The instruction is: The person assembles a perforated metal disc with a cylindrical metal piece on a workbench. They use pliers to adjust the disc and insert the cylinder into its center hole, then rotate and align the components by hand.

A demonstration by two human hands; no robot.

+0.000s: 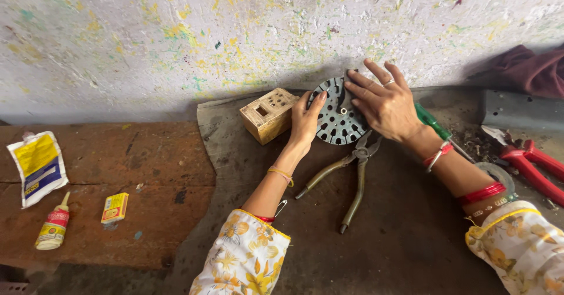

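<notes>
Against the paint-flecked wall, left hand [305, 122] and right hand [385, 104], fingers flat, steady the round slotted dark metal disc [336, 119]; seemingly stiff, heavy, best gripped at its rim.

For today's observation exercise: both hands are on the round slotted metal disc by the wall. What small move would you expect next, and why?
Probably the right hand lifts off to pick up the pliers. The left hand already steadies the slotted disc at its edge, the right lies flat across it, and the pliers lie open just below, within easy reach.
</notes>
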